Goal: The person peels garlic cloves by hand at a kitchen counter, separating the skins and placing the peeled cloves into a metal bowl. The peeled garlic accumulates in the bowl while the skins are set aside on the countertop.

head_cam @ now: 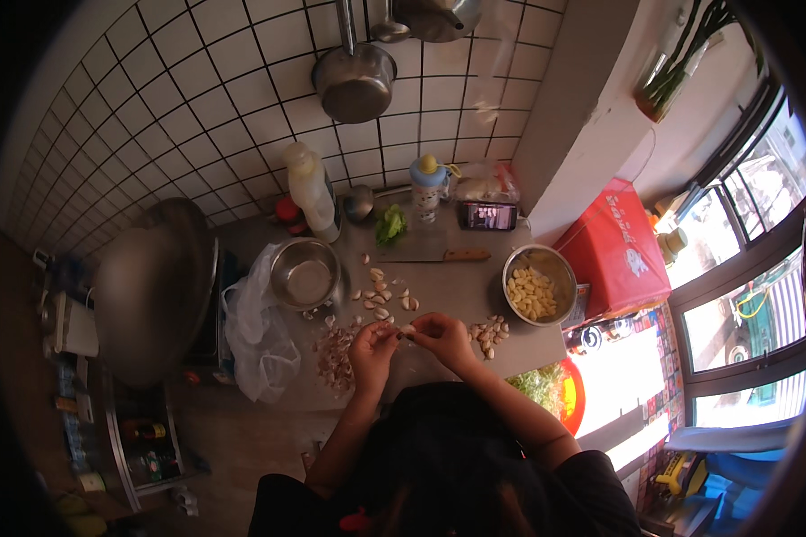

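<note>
My left hand (375, 352) and my right hand (446, 341) meet above the counter, fingertips pinching one garlic clove (408, 329) between them. Papery garlic skins (336, 359) lie in a heap beside my left hand. Unpeeled garlic cloves (380, 299) are scattered beyond my hands, and a second group of cloves (489, 333) lies right of my right hand. Peeled cloves (532, 293) partly fill a steel bowl (568, 268) at the right. Another steel bowl (305, 274), with no cloves visible inside, stands at the left.
A cleaver (467, 255) with a wooden handle lies behind the cloves. Near the wall stand a white plastic bottle (316, 194), a drinking bottle (426, 191) and a phone (489, 216). A plastic bag (262, 342) and large wok (158, 295) are left; a red box (618, 255) is right.
</note>
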Demonstrator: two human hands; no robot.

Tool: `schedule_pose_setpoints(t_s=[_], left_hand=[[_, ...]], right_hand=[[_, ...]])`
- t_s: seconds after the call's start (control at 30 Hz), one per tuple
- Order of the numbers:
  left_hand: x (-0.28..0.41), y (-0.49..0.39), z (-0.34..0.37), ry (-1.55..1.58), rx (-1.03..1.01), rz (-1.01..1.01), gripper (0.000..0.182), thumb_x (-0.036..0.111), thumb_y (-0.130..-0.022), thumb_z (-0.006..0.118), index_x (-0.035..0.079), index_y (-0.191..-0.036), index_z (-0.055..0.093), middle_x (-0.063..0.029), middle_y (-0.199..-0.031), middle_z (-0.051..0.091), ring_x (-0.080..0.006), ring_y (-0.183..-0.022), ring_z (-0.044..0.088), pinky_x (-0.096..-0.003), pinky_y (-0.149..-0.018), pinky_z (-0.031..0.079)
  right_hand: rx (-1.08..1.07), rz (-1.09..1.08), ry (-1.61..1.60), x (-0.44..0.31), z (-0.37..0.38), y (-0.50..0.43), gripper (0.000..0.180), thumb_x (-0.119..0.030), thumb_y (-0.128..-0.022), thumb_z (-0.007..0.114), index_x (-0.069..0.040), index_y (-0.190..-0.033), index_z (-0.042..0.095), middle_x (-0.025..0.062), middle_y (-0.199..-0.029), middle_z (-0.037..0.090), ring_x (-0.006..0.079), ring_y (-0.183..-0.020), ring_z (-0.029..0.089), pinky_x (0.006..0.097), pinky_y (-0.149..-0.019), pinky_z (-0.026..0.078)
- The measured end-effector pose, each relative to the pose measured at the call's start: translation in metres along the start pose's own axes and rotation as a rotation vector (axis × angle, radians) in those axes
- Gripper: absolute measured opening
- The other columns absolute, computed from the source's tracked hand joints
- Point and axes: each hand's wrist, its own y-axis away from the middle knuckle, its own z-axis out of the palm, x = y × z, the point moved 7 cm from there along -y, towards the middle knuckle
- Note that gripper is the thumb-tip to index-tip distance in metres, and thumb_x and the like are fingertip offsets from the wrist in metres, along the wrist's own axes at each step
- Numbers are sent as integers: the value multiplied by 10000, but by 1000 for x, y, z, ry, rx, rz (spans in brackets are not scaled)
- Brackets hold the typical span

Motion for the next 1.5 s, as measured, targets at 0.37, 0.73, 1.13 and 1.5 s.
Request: schedule_pose_setpoints(t_s=[0.37, 0.73, 1.13, 1.5], left_hand=[[13, 0, 2, -18, -51, 46, 167, -45, -835, 618, -20, -996, 580, -56, -898, 637, -120, -819, 618, -241, -742, 505], [-6, 1, 10, 475, -183, -271, 182, 38, -906, 538, 38, -1083, 491, -80, -1069, 576, -175, -955, 588, -311, -843, 495], [-10, -2, 4, 781, -233, -337, 213, 113, -898, 526, 32, -1094, 509, -94, -1053, 577, -204, -981, 571, -364, -883, 471], [59, 11, 32, -738, -247, 516, 233, -60, -746, 673, 26, -959, 634, -81, -911, 591, -187, -785, 588, -274, -697, 490]], right_hand=[[-60, -2, -171, 7, 0, -3, 200, -18, -833, 650, 22, -1023, 605, 55, -922, 662, 131, -827, 644, 258, -691, 532], [-207, 149, -387, 10, 11, -2, 240, -71, -877, 590, -11, -1109, 587, 49, -1002, 633, 118, -909, 611, 258, -769, 514], [-238, 285, -621, 23, 16, 1, 229, -58, -900, 532, -22, -1125, 557, 61, -1014, 613, 148, -922, 614, 274, -833, 512], [-217, 373, -552, 30, 10, 9, 290, -163, -918, 551, -41, -1181, 527, 68, -1000, 625, 164, -934, 620, 296, -815, 514]])
